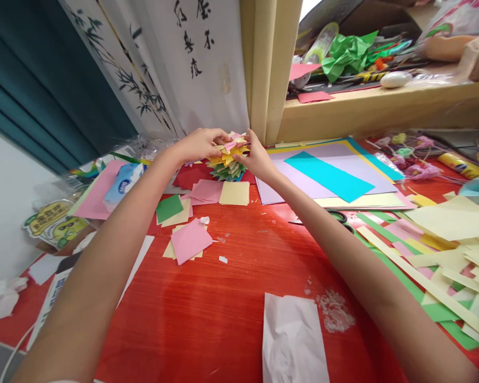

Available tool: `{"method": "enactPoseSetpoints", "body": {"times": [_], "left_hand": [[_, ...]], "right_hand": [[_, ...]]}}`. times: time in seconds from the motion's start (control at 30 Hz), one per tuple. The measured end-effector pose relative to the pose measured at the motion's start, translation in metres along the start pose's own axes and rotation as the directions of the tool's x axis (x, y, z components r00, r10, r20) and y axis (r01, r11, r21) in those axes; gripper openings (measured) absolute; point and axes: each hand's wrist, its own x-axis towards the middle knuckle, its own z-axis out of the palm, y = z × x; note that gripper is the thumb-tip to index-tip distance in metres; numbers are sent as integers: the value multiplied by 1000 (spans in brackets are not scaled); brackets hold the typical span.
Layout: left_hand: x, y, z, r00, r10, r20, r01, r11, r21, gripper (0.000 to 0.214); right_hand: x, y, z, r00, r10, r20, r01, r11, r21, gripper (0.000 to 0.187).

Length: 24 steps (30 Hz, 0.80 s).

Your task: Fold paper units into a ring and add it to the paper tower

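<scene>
At the far side of the red table stands a layered paper stack (228,160) with pointed edges, green at the bottom, yellow in the middle and pink on top. My left hand (202,143) grips its upper left side, fingers curled over the top layers. From the right, my right hand (258,155) holds the same upper part between thumb and fingers. Just in front lie a pale yellow paper square (234,193) and pink paper squares (206,191). Nearer are a green square (169,208) and a small pile topped by a pink square (191,241).
Large coloured sheets (279,181) with a turquoise strip (329,175) lie right of the stack. Scissors (341,217) sit partly under my right forearm. Paper offcuts (434,266) cover the right side. A tissue pack (123,183) is left; a crumpled white paper (294,340) lies in front.
</scene>
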Motion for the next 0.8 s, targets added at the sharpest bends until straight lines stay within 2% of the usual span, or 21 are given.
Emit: {"method": "enactPoseSetpoints", "body": {"times": [0.2, 0.33, 0.43, 0.5, 0.6, 0.63, 0.67, 0.7, 0.73, 0.77, 0.8], "left_hand": [[0, 0, 5, 1000, 1, -17, -3, 993, -121, 43], [1, -2, 7, 999, 5, -53, -12, 991, -134, 40], [5, -7, 6, 991, 11, -134, -30, 990, -139, 35], [8, -11, 2, 972, -5, -234, -34, 986, -161, 29], [1, -11, -6, 900, 15, -436, -106, 977, -185, 19], [-6, -8, -8, 854, 52, -518, -156, 975, -161, 18], [-16, -4, -9, 781, 98, -617, -203, 974, -102, 19], [-28, 1, -7, 704, 152, -694, -221, 975, -10, 20], [-42, 6, -2, 657, 204, -726, -187, 977, 105, 21], [-57, 11, 6, 654, 265, -708, -131, 962, 239, 22], [-73, 16, 16, 711, 331, -621, -117, 926, 359, 26]], "right_hand": [[-1, -4, -2, 1000, 11, -8, -11, 1000, 6, 78], [-2, -8, -5, 999, 35, -22, -35, 999, 5, 78], [-2, -9, -6, 998, 53, -23, -53, 999, 5, 76], [-2, -7, -6, 998, 52, -20, -52, 999, 1, 76], [1, -2, -4, 1000, 26, -5, -26, 1000, -15, 77], [2, 0, -4, 1000, 19, -3, -19, 1000, -21, 78], [3, 2, -4, 1000, 14, -3, -14, 1000, -28, 78], [3, 3, -4, 1000, 8, -4, -8, 999, -37, 78], [4, 4, -5, 1000, 3, -4, -3, 999, -47, 77], [5, 5, -5, 1000, 1, -4, -1, 998, -57, 77], [5, 6, -6, 1000, 0, -4, 0, 998, -65, 76]]}}
